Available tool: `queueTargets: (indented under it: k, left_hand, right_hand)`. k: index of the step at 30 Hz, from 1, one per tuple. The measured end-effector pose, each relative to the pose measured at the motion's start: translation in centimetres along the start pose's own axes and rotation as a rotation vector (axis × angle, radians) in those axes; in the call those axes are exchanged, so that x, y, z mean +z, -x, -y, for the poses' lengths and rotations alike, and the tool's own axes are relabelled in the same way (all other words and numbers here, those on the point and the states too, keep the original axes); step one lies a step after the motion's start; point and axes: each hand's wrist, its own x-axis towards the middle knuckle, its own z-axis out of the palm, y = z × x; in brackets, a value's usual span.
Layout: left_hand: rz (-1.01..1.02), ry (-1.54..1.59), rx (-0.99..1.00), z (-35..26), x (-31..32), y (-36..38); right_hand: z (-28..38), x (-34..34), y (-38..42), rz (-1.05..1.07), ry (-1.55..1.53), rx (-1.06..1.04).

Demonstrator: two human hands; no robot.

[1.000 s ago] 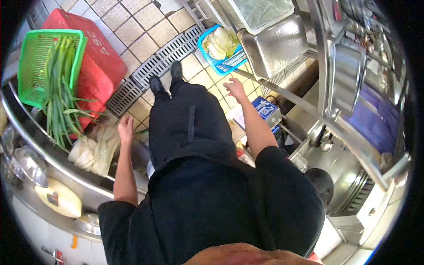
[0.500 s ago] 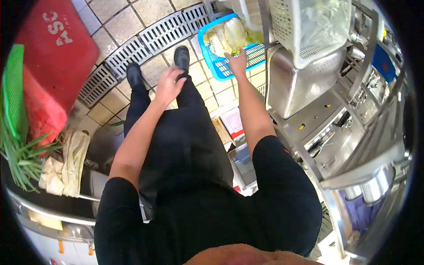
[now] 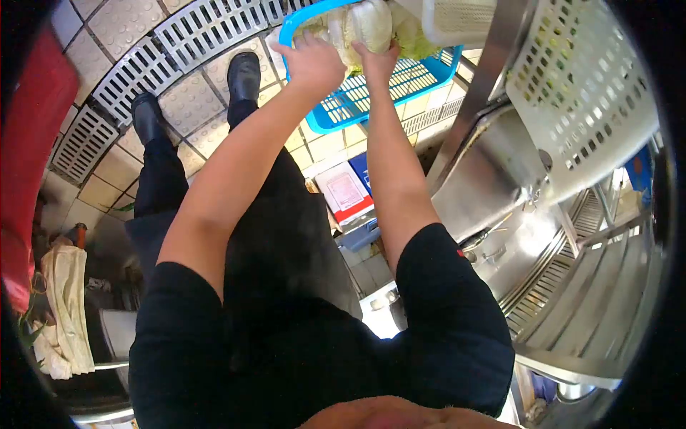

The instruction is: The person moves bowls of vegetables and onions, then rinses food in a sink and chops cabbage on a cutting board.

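Pale cabbages (image 3: 371, 25) lie in a blue slatted basket (image 3: 330, 126) at the top of the view. My right hand (image 3: 377, 64) is at the near end of one cabbage, thumb and a finger on either side of it; its other fingers are hidden. To its left, my left hand (image 3: 316, 68) reaches over the basket's left part with its fingers spread and its thumb out to the side, against the leftmost cabbage.
A drain grate (image 3: 207, 32) crosses the tiled floor (image 3: 189, 100) by my shoes. Boxes (image 3: 344, 191) stand below the basket. At right are a white perforated basket (image 3: 572, 93) and a metal sink (image 3: 493, 171). A red surface (image 3: 32, 136) lies at far left.
My left hand has moved from above my legs up to the basket's left side. My right hand stays at the cabbage. The view has shifted, bringing the white perforated basket closer.
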Motion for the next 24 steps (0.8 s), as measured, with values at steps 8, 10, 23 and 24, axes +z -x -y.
queueTargets:
  k: [8, 10, 23, 24]
  left_hand:
    - [-0.106, 0.901, -0.029, 1.9, 5.8, -9.0]
    - [-0.281, 0.807, 0.005, 1.3, 7.1, -8.7]
    - [-0.253, 0.777, 0.26, 1.7, 6.9, -6.4]
    - [-0.181, 0.83, 0.298, 1.5, 6.4, -4.9]
  right_hand:
    - [-2.1, -0.8, -2.3, 0.22, 0.171, -0.112]
    - [-0.5, -1.5, -1.4, 0.287, 0.153, -0.125]
    - [2.1, 3.1, 12.8, -0.078, -0.095, -0.038]
    - [2.4, 2.9, 14.0, -0.098, -0.108, -0.03]
